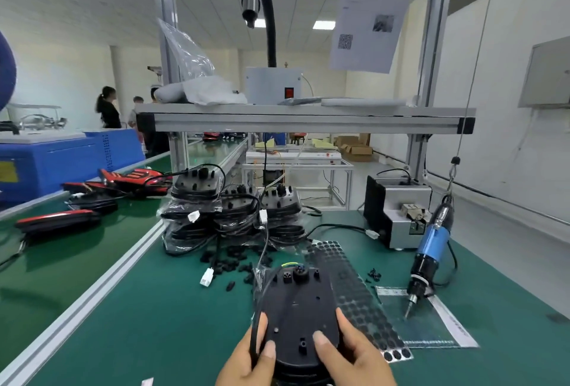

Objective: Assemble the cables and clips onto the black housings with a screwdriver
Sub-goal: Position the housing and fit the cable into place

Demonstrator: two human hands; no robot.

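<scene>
Head cam view, looking down at my bench: I'm holding one black housing (300, 308) flat side up with both hands, right at the near edge of the green table (154, 324). My left hand (246, 361) grips its left edge, thumb on top, and the black cable (255, 327) runs under that thumb and up along the housing's side. My right hand (354, 358) grips the right edge, thumb pressed on the top face and a finger laid up along the rim. The far end of the housing sits partly over a sheet of round black pads (357, 296). A white plug (207, 277) lies on the table just left of the housing, and loose little black clips (234, 259) are scattered behind it. Further back there's a stack of bagged housings (228, 210) with their cables. The blue screwdriver (430, 250) hangs tilted from its cord off to my right, well apart from my hands, tip down near a clear bag (431, 327). Behind it sits a grey box (398, 216).
</scene>
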